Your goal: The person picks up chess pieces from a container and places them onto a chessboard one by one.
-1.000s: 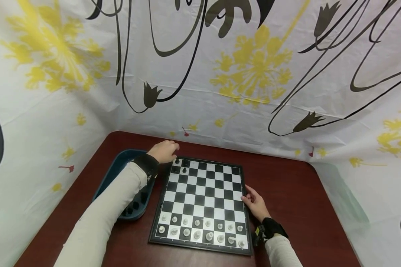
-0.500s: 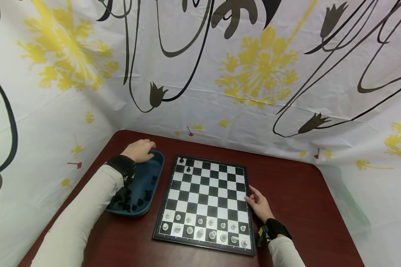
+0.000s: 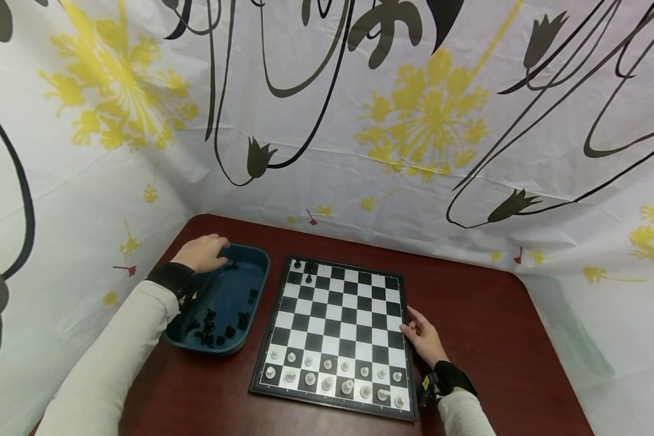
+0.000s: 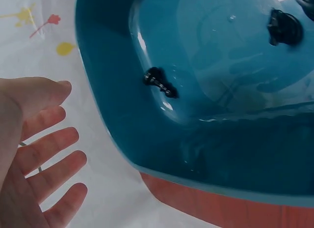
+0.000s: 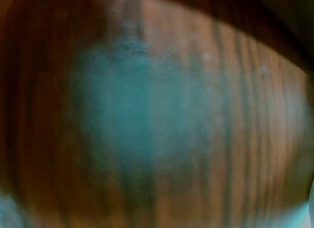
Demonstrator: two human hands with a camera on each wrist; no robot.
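Two bare hands frame the scene: the left hand, fingers spread and holding nothing, hovers over the blue tray of black chess pieces, while the right hand, fingers relaxed, rests against the chessboard edge.

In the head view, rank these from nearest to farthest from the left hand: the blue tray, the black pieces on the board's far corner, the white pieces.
From the left hand:
1. Blue tray, right beneath it, at the left.
2. Black pieces, board's far left corner.
3. White pieces, board's near rows.
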